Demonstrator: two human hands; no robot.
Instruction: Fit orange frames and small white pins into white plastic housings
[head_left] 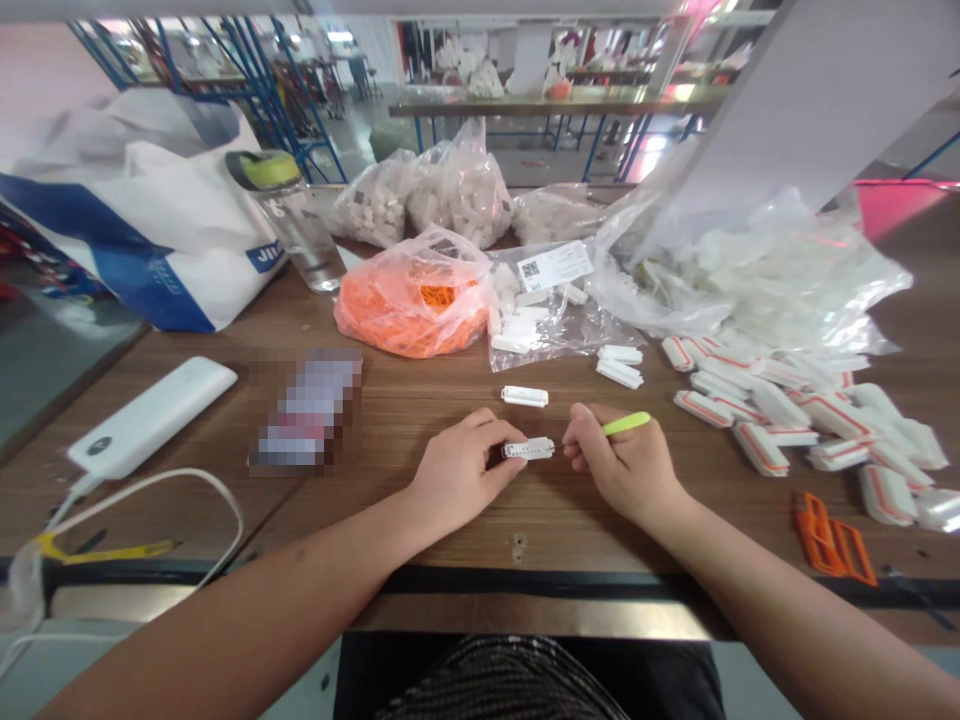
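Pinching a white plastic piece (pixel 529 449), the left hand (pixel 465 472) hides its end; the right hand (pixel 621 468), just beside it, pinches a lime-green tool (pixel 626 423), its tip hidden.

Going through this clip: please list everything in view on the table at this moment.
wooden table: one, brown, under everything
tote bag: one, white and blue, back left
drinking bottle: one, clear with lime lid, beside tote bag
power bank: one, white, left, with white cable
blurred item: one, colour unclear, left of centre
bagged white parts: several bags, white, back
bagged orange parts: one bag, orange, centre
labelled bag: one, clear, centre
orange-striped white pieces: many, right
orange plastic frame: one, orange, front right
left hand: one, holding white plastic piece
right hand: one, holding lime-handled tool
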